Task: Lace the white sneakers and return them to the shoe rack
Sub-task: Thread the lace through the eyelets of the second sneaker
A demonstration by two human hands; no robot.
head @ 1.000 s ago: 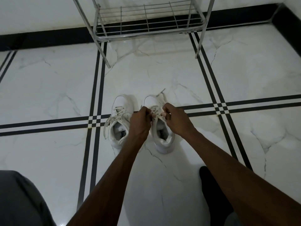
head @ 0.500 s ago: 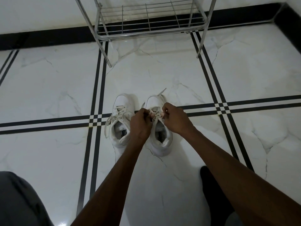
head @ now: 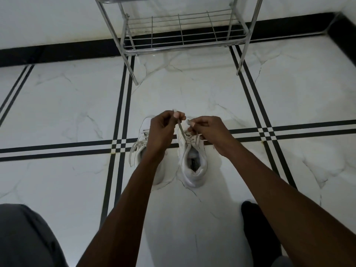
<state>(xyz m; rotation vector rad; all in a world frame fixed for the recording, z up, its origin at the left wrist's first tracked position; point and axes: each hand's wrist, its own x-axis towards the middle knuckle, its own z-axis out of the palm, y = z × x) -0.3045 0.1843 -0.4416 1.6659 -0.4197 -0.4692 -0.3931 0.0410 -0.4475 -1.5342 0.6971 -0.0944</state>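
Two white sneakers stand side by side on the marble floor, toes pointing away from me. The right sneaker (head: 193, 166) has its lace (head: 181, 132) drawn up taut. My left hand (head: 163, 132) pinches one lace end above the toe, its tip sticking out past my fingers. My right hand (head: 210, 132) pinches the other end of the same lace over the tongue. The left sneaker (head: 139, 149) is partly hidden under my left forearm, with loose lace loops hanging off its side. The metal shoe rack (head: 183, 37) stands beyond the shoes, its bottom wire shelf bare.
White marble floor (head: 57, 112) with black double stripes lies all around. A black skirting runs along the far wall. My grey-clad knee (head: 25, 237) is at bottom left and a dark-socked foot (head: 256, 228) at bottom right. Rack legs (head: 133, 74) stand near the shoes.
My hands have lifted and moved apart, pulling the right sneaker's lace ends up and taut. The view has tilted, showing more of the rack.
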